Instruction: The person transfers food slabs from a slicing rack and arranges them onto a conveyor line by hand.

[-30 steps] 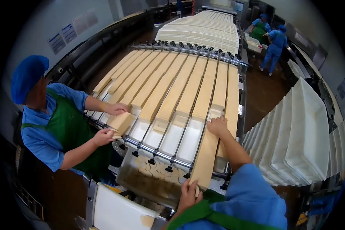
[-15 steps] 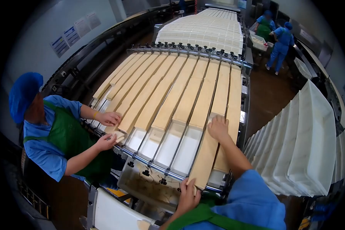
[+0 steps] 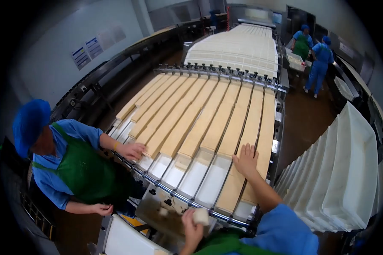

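My left hand (image 3: 192,228), at the near side of the conveyor, is closed around a small cream-coloured piece (image 3: 201,216), soft-looking and slightly blurred. It is below the front rail, apart from the long tan slab (image 3: 230,191). My right hand (image 3: 246,160) lies flat with fingers spread on that slab's far part, where it meets the slab beyond. Several similar long tan slabs (image 3: 200,123) run side by side in lanes split by thin metal rods. What the slabs are made of I cannot tell.
A co-worker in a green apron (image 3: 87,174) stands at the left, one hand on a slab end. A metal front rail (image 3: 166,187) edges the conveyor above a bin (image 3: 157,208). Stacked white trays (image 3: 349,170) stand at the right. Two people (image 3: 321,59) work farther back.
My left hand has left the slab's near end with a piece in it. The co-worker's lower hand has dropped away from the slabs; a blurred pale piece now shows over the bin.
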Demonstrator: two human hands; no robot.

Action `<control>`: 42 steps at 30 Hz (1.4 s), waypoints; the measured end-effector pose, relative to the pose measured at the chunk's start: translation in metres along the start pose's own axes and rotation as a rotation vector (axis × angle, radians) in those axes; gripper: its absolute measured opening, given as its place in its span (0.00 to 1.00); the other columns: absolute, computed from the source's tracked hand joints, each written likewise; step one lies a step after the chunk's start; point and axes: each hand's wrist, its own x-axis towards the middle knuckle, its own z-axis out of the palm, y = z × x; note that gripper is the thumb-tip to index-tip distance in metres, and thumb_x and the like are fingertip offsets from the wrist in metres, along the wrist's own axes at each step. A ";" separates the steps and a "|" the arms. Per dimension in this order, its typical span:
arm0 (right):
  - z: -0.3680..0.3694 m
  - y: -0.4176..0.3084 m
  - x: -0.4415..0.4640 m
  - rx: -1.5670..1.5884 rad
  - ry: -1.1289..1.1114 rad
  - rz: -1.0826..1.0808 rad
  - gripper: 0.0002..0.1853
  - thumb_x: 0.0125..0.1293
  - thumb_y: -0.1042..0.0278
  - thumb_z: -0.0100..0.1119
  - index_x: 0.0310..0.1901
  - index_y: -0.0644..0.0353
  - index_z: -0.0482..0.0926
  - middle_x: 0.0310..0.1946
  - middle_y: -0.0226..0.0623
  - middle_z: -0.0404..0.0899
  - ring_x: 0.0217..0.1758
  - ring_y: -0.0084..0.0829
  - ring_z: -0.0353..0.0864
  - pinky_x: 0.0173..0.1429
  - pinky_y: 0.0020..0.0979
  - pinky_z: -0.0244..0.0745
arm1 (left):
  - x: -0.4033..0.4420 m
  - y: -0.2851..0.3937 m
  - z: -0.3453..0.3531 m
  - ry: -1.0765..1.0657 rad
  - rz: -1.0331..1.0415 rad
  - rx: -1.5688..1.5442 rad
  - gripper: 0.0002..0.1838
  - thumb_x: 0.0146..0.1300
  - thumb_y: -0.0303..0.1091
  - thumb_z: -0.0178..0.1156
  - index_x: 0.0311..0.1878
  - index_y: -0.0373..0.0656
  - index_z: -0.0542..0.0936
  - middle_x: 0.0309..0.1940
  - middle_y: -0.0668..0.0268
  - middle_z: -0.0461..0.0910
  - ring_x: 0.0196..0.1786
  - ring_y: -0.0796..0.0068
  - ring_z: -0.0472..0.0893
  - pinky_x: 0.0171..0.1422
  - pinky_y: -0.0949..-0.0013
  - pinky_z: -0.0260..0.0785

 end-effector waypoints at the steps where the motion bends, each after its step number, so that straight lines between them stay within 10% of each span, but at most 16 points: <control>1: 0.002 -0.003 -0.004 0.031 0.040 -0.017 0.40 0.66 0.41 0.46 0.69 0.66 0.56 0.72 0.50 0.51 0.77 0.51 0.41 0.75 0.55 0.34 | -0.004 0.001 -0.012 0.107 0.010 0.072 0.26 0.51 0.21 0.53 0.58 0.36 0.69 0.56 0.50 0.64 0.59 0.56 0.67 0.66 0.61 0.60; 3: 0.015 -0.012 -0.016 0.050 0.283 -0.150 0.33 0.61 0.50 0.57 0.62 0.65 0.65 0.63 0.52 0.62 0.71 0.53 0.54 0.71 0.54 0.44 | -0.014 0.005 -0.035 0.241 0.026 0.142 0.25 0.50 0.19 0.53 0.56 0.37 0.72 0.52 0.54 0.67 0.55 0.63 0.71 0.62 0.64 0.65; 5: 0.008 -0.031 -0.039 0.177 0.270 -0.295 0.28 0.59 0.55 0.60 0.57 0.62 0.70 0.57 0.48 0.67 0.66 0.49 0.59 0.68 0.52 0.48 | -0.038 -0.002 -0.060 0.311 -0.106 0.467 0.31 0.53 0.34 0.65 0.60 0.36 0.67 0.58 0.41 0.61 0.57 0.44 0.65 0.66 0.52 0.56; 9: 0.020 -0.079 -0.078 0.348 0.202 -0.586 0.14 0.49 0.69 0.66 0.40 0.53 0.80 0.37 0.35 0.75 0.51 0.38 0.70 0.61 0.48 0.55 | -0.096 -0.049 -0.105 0.214 -0.348 0.465 0.33 0.58 0.39 0.63 0.65 0.38 0.65 0.62 0.42 0.60 0.61 0.43 0.62 0.68 0.51 0.54; 12: 0.033 -0.113 -0.101 0.309 0.141 -0.754 0.08 0.50 0.70 0.65 0.34 0.49 0.82 0.30 0.31 0.76 0.47 0.35 0.73 0.61 0.51 0.54 | -0.126 -0.069 -0.100 0.581 -0.440 0.154 0.18 0.52 0.22 0.64 0.48 0.41 0.80 0.36 0.61 0.78 0.35 0.68 0.79 0.42 0.68 0.74; 24: 0.105 -0.171 -0.162 0.215 0.071 -1.164 0.12 0.57 0.62 0.60 0.37 0.60 0.82 0.36 0.39 0.83 0.45 0.39 0.79 0.68 0.54 0.49 | -0.154 -0.038 -0.083 0.582 -0.549 0.115 0.15 0.65 0.33 0.59 0.55 0.46 0.79 0.43 0.63 0.84 0.44 0.72 0.83 0.50 0.70 0.74; 29: 0.096 -0.178 -0.157 -0.153 -0.177 -0.997 0.17 0.62 0.54 0.54 0.27 0.58 0.83 0.22 0.43 0.82 0.31 0.47 0.81 0.68 0.54 0.49 | -0.178 -0.036 -0.104 0.691 -0.562 0.019 0.13 0.63 0.33 0.59 0.50 0.45 0.81 0.41 0.59 0.82 0.42 0.64 0.82 0.47 0.67 0.73; 39: 0.078 -0.200 -0.169 -0.345 -0.359 -0.832 0.20 0.62 0.47 0.55 0.31 0.57 0.84 0.31 0.43 0.83 0.40 0.47 0.82 0.70 0.61 0.42 | -0.276 -0.043 -0.189 1.300 -0.613 0.214 0.09 0.64 0.29 0.57 0.45 0.39 0.81 0.39 0.58 0.82 0.40 0.67 0.81 0.45 0.68 0.72; 42: 0.082 -0.195 -0.168 -0.334 -0.315 -0.796 0.21 0.62 0.45 0.55 0.31 0.57 0.83 0.31 0.42 0.83 0.39 0.47 0.82 0.68 0.63 0.45 | -0.330 -0.056 -0.230 1.489 -0.714 0.511 0.16 0.61 0.30 0.60 0.52 0.36 0.75 0.45 0.51 0.77 0.50 0.53 0.75 0.56 0.59 0.66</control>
